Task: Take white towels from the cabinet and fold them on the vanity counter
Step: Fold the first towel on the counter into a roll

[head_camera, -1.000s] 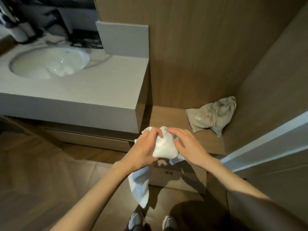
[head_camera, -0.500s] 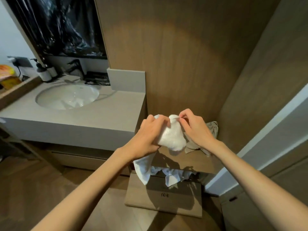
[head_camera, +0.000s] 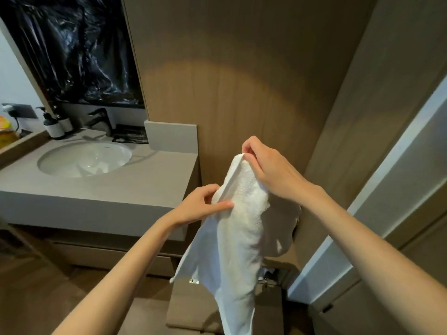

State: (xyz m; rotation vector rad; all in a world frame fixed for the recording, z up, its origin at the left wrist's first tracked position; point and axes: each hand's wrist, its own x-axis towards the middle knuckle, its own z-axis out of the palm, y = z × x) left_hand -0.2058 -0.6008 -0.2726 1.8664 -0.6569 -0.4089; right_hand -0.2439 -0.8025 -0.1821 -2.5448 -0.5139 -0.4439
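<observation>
In the head view, a person is holding a white towel (head_camera: 238, 228) up in the air with both bare hands, in front of a wood-panelled wall (head_camera: 242, 81). The right hand (head_camera: 271, 170) is pinching the towel's top corner, its thumb and curled fingertips closing on the fabric at the highest point. The left hand (head_camera: 198, 206) is sitting lower and to the left, gripping the towel's folded hem: one finger is lying straight across the front of the cloth while the other fingers are curling in behind it. The towel is hanging down from these two holds in a long loose drape, its lower end running out of the bottom of the frame, and a small label (head_camera: 193, 281) is showing near its lower left corner. The towel is hanging just beside the right end of the vanity counter (head_camera: 135, 187), not resting on it.

On the left, an oval sink basin (head_camera: 84, 159) is sitting in the grey counter, with a dark faucet (head_camera: 100, 119) behind it and two pump bottles (head_camera: 52, 126) standing near the back left corner. Crinkled black plastic sheeting (head_camera: 72, 49) is covering the wall area above the basin. A drawer front (head_camera: 108, 257) is running below the counter. At the right, a pale door edge (head_camera: 362, 201) is slanting across the frame.
</observation>
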